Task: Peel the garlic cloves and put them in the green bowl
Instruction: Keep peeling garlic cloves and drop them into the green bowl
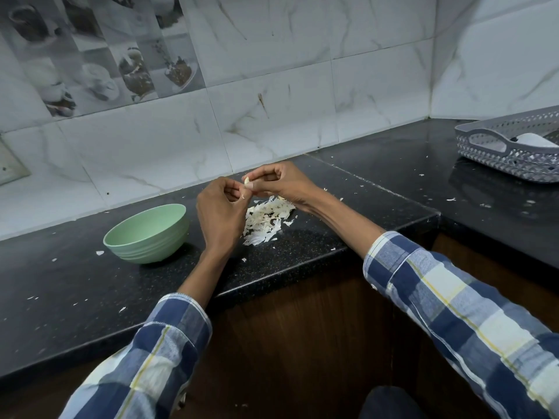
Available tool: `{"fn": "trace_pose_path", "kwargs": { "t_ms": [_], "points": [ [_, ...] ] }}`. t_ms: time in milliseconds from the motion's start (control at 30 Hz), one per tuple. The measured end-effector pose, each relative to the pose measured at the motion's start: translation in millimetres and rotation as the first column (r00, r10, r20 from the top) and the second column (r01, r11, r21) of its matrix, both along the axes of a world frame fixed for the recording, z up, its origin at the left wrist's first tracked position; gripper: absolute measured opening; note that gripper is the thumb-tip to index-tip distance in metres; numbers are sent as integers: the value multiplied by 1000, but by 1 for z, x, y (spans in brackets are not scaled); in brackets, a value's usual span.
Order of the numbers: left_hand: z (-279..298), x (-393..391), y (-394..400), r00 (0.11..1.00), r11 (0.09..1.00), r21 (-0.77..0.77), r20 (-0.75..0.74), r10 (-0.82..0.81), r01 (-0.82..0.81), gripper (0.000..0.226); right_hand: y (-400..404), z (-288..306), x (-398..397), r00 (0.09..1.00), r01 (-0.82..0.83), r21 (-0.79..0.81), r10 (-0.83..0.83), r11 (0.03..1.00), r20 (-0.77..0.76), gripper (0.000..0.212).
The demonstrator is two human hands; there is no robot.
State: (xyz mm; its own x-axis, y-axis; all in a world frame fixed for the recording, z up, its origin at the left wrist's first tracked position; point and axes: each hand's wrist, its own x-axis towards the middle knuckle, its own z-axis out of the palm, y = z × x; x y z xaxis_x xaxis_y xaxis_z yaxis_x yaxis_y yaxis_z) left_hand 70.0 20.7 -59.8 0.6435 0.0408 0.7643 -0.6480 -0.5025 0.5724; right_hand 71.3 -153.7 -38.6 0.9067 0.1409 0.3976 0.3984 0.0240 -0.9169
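My right hand (279,182) pinches a small pale garlic clove (247,182) between thumb and fingers, held above the black counter. My left hand (219,211) is just left of it, fingers curled, and its fingertips pinch at a thin curl of skin at the clove's lower end. Directly below the hands lies a heap of white garlic peels (266,219). The green bowl (148,234) stands on the counter to the left of my left hand; from this angle its inside shows no cloves.
The black granite counter (317,237) has a front edge close to my forearms, with small peel scraps scattered over it. A grey perforated basket (511,149) holding a white object sits at the far right. A tiled wall runs behind.
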Motion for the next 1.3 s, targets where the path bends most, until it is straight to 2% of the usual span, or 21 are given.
{"fn": "trace_pose_path", "kwargs": {
  "t_ms": [367,467,567,700,900,1300],
  "points": [
    [3,-5,0,996,994,65,4,90,-90,17,-2,0,-2,999,46,-104,-44,994,28,30],
    [2,-6,-2,995,993,60,-5,102,-102,21,-3,0,-2,998,60,-99,-57,993,31,30],
    [3,-6,-3,996,999,12,-79,44,-43,29,-4,0,-3,995,88,-117,-81,989,63,30],
    [6,-7,-1,986,994,-71,-137,-91,82,11,-3,0,-4,981,151,-164,-127,975,148,29],
    [9,-10,-1,979,984,-142,-160,-127,105,5,0,0,-4,947,230,-217,-167,949,274,21],
    [9,-14,-2,972,967,-195,-134,-192,165,11,0,0,-3,939,253,-208,-188,945,287,20]
  ]
}}
